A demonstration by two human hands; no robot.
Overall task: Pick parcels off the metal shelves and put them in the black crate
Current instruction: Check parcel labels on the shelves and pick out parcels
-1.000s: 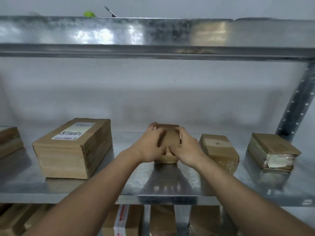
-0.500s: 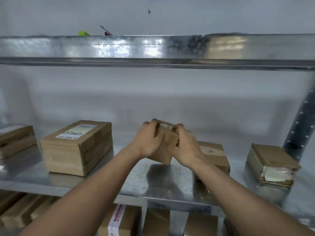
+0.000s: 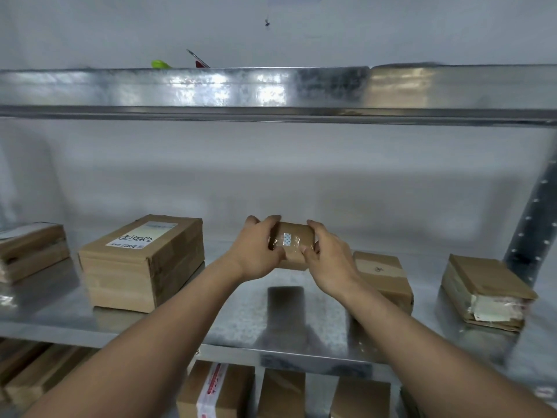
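Fingers (image 3: 268,224) of both hands curl round one small brown parcel (image 3: 294,245), held up off the metal shelf (image 3: 241,315) — its dark reflection lies on the shelf surface below.

Far left: flat cardboard parcel (image 3: 30,251), cut by the frame edge, lying on the shelf. Next to it, well apart, a large box (image 3: 141,263) with a white label and handwritten marks on top.

Centre: left hand (image 3: 256,251) grips the small parcel's left end, thumb on the near face, fingers over the top edge. Parcel is wrapped in clear tape, a small pale sticker on the face turned toward the camera. Right hand (image 3: 328,260) grips its right end the same way, thumb pressing the near face. Both forearms bare.

Right of the hands: taped box (image 3: 385,279), partly hidden behind the right wrist, resting on the shelf. Further right, near the perforated upright (image 3: 530,224) — a flat parcel (image 3: 485,291) with torn white wrapping showing at its near end.

Lower tier: several more boxes (image 3: 220,390), one with red-and-white tape. Upper shelf (image 3: 271,89): a green object (image 3: 159,64) and something red peek over the edge; cannot tell what they are.
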